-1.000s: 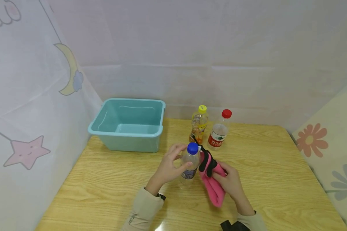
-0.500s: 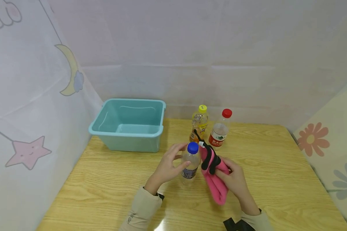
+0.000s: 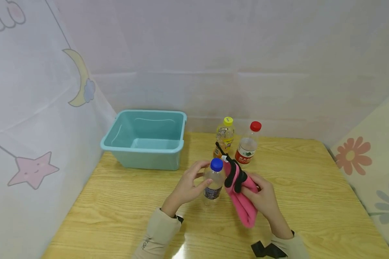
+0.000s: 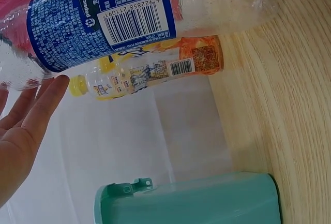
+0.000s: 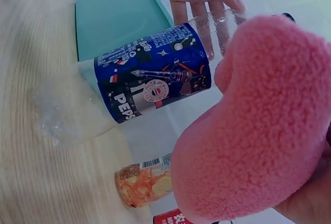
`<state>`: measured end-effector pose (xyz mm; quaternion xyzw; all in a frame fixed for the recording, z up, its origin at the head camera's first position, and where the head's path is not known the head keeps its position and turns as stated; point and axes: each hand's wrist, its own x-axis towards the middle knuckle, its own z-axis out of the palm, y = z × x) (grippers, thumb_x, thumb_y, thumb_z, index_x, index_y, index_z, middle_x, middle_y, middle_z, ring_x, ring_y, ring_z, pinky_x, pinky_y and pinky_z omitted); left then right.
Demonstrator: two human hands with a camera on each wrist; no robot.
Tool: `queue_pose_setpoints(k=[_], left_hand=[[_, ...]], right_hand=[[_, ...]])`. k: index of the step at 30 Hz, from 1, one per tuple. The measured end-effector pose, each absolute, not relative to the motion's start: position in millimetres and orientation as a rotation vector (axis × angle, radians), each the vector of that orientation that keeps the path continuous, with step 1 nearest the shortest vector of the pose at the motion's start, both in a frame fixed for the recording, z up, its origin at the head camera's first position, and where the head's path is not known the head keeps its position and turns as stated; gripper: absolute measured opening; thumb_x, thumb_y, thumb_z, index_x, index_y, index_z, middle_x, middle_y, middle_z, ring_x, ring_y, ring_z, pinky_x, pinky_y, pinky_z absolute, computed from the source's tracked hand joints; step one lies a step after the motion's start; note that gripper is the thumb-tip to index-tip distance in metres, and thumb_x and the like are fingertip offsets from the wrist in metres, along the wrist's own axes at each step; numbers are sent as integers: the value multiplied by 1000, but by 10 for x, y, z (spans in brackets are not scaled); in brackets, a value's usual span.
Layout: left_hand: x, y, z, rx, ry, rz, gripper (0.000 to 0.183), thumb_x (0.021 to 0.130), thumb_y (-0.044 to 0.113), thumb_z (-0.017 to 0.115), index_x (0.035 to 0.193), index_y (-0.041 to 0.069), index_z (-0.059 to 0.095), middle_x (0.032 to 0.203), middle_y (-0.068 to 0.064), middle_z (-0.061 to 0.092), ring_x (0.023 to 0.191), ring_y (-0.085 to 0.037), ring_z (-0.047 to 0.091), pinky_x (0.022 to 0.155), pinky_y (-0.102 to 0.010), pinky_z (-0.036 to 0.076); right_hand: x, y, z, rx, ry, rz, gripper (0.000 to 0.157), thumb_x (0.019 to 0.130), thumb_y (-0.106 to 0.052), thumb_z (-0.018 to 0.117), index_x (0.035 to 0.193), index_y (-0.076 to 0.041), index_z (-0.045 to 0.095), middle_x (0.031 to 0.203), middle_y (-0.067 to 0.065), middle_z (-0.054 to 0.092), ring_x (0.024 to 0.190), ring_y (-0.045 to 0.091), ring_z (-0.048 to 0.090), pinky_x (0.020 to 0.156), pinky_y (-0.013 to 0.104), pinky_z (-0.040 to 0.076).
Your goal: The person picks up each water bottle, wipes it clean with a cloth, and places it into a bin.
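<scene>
A clear plastic bottle with a blue cap and a dark blue Pepsi label stands on the table. My left hand holds it around its upper part, thumb on the near side and fingers behind. In the left wrist view, the fingers reach to the bottle's shoulder. Just right of the bottle, my right hand grips a folded pink fuzzy cloth with black bands, a black cord and a white tag. In the right wrist view the pink cloth hides most of that hand.
A teal plastic basin stands at the table's back left. Behind the hands stand a yellow-capped bottle with some orange liquid and a red-capped water bottle. Printed fabric hangs around the wooden table.
My right hand has shifted slightly right and up with the pink cloth, whose black cord now stands higher before the yellow-capped bottle. The left hand and blue-capped bottle barely moved.
</scene>
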<state>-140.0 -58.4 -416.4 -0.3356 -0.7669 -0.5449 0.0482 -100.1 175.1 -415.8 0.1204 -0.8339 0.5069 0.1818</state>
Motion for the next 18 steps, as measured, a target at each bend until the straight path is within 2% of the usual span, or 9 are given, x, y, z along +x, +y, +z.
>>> queue_pose_setpoints(k=[6, 13, 18], left_hand=[[-1395, -588, -4167, -1033, -2312, -1698, 42, 87, 8, 61, 126, 3, 46, 124, -12, 49, 114, -28, 47, 86, -33, 49], [-1372, -609, -4179, -1009, -2303, -1721, 43, 86, 7, 62, 126, 1, 47, 124, -13, 50, 112, -29, 48, 85, -30, 49], [-1363, -613, -4179, -1005, -2294, -1740, 43, 86, 6, 62, 125, 0, 48, 124, -14, 50, 112, -32, 48, 85, -33, 50]], right_hand=[[-969, 1659, -3991, 380, -2335, 1405, 32, 66, 15, 70, 97, 7, 66, 91, 19, 64, 73, 2, 53, 55, 18, 44], [-1067, 1663, -4083, 360, -2412, 1357, 32, 69, 2, 75, 100, -4, 69, 94, 7, 66, 79, 3, 55, 60, 21, 47], [-1098, 1651, -4063, 420, -2433, 1308, 32, 69, 1, 74, 100, -3, 69, 95, 8, 66, 80, 8, 57, 62, 23, 48]])
